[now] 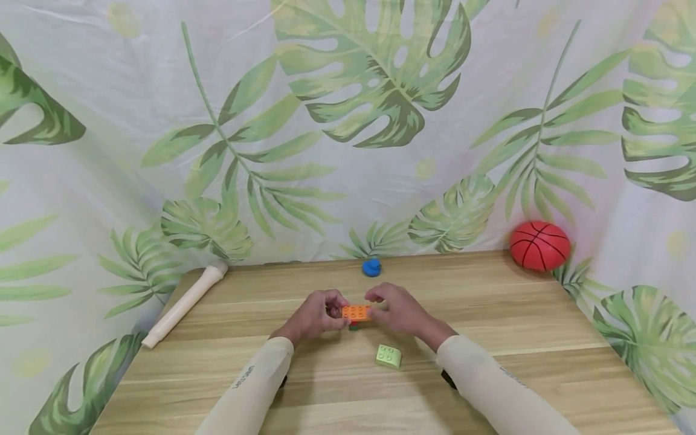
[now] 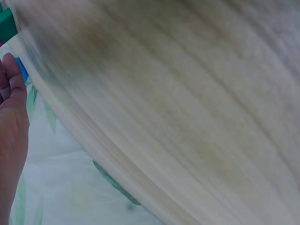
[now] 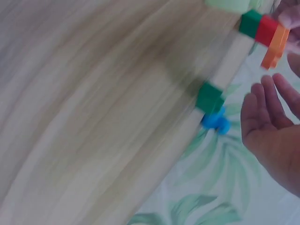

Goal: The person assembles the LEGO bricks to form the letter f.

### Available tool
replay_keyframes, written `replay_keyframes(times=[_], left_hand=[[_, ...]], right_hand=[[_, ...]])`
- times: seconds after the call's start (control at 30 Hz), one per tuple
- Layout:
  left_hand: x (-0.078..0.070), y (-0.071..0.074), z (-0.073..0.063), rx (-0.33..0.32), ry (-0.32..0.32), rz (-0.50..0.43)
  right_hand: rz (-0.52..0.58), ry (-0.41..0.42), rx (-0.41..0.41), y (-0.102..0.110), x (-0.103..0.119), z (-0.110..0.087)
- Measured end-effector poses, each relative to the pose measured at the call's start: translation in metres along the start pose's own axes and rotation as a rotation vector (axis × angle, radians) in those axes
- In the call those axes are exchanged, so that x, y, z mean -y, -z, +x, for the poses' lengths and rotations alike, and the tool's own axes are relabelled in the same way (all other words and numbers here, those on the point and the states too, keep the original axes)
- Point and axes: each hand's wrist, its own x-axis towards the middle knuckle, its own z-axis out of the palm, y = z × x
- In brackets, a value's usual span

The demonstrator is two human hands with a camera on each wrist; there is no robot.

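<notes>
A pale fabric backdrop (image 1: 380,199) printed with green leaves hangs behind a light wood-grain table (image 1: 478,296). From left to right, we first meet a long off-white tube (image 1: 185,307) lying slanted along the table's left edge. Next comes our left hand (image 1: 315,314), whose thumb and fingers pinch the left end of a studded orange plastic brick (image 1: 356,312). The orange brick lies between our two hands, its long axis running from one to the other, and caps a red plastic block (image 3: 266,30) and a green plastic block (image 3: 250,22). Beyond it sits a small blue duck (image 1: 372,267); nearer us rests a pale-green studded block (image 1: 388,356). Our right hand (image 1: 401,309) is just beside the brick's right end, fingers extended, gripping nothing; we cannot tell whether its thumb touches. The left hand is the closer one. The right wrist view shows another green block (image 3: 209,97) near the duck. Far right is a red ball with black lines (image 1: 540,245).
</notes>
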Motion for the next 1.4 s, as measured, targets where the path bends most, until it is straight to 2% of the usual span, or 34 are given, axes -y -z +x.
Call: replay_keyframes(times=[0.13, 0.23, 0.33, 0.5, 0.6, 0.83, 1.4], left_hand=[[-0.002, 0.0, -0.001, 0.003, -0.005, 0.005], [-0.001, 0.0, -0.002, 0.004, -0.013, 0.0], [0.0, 0.0, -0.002, 0.004, -0.016, -0.004], [0.0, 0.0, -0.001, 0.004, -0.013, 0.003], [-0.001, 0.0, -0.001, 0.005, -0.007, 0.009], [-0.002, 0.001, -0.001, 0.004, -0.003, 0.002], [0.0, 0.001, 0.0, 0.008, 0.003, -0.018]], right_hand=[[-0.018, -0.023, -0.106, 0.011, -0.019, -0.007], [-0.021, -0.062, -0.142, 0.017, -0.034, -0.012], [-0.022, -0.105, -0.13, 0.019, -0.047, -0.014], [0.009, -0.149, -0.056, 0.014, -0.06, -0.012], [0.033, -0.152, -0.021, 0.01, -0.062, -0.009], [0.031, -0.131, 0.001, 0.002, -0.058, 0.0], [0.005, -0.151, -0.009, 0.001, -0.058, -0.004]])
